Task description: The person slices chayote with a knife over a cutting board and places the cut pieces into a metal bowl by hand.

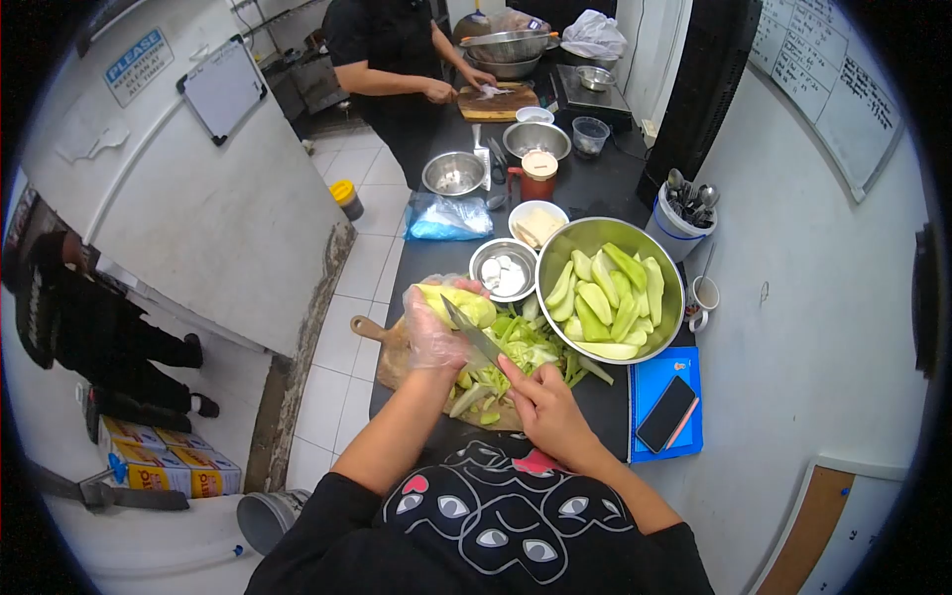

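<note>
My left hand (pixel 439 329), in a clear plastic glove, is closed around a pale green peeled fruit (pixel 458 305) whose exact kind I cannot tell. A kitchen knife (pixel 476 335) is gripped in my bare right hand (pixel 546 406), its blade slanting up against the fruit. Below both hands, a heap of green peelings (pixel 516 347) covers much of a wooden cutting board (pixel 394 352). To the right, a large metal bowl (pixel 678 297) holds several pale green wedges (pixel 598 302). A small metal bowl (pixel 503 271) with white pieces stands just beyond my left hand.
Farther along the dark counter are a blue plastic bag (pixel 448 217), a metal bowl (pixel 454 174) and a red container (pixel 538 177). A phone (pixel 667 415) lies on a blue folder (pixel 650 377) at right. A co-worker (pixel 382 69) cuts at another board (pixel 501 102); another person (pixel 99 317) stands left.
</note>
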Available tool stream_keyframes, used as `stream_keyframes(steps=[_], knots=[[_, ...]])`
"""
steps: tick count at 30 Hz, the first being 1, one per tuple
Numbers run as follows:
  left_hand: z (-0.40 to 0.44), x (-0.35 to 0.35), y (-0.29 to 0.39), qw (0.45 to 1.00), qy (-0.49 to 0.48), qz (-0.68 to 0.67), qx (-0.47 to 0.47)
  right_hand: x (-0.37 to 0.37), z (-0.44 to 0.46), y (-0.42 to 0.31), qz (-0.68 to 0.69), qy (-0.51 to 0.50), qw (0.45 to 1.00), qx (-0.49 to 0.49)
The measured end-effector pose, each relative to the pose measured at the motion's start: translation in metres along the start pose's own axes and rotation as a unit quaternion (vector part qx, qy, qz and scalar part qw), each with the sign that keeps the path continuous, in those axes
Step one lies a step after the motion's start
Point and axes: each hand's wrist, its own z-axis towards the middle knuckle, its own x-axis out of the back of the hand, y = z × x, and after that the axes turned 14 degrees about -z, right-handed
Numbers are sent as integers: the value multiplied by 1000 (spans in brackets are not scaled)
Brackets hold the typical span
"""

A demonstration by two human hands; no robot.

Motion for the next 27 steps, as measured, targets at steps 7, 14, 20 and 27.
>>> stream_keyframes(steps=[7,14,20,27], knots=[[4,14,-6,992,109,-14,-64,-8,-1,5,-48,2,999,2],[7,43,-2,990,132,53,-14,-14,-4,17,-116,-38,992,-36],[7,51,8,993,105,45,22,-10,-8,17,-11,-60,998,-33],[-3,36,6,990,60,130,3,-11,-8,14,28,-97,994,-52]])
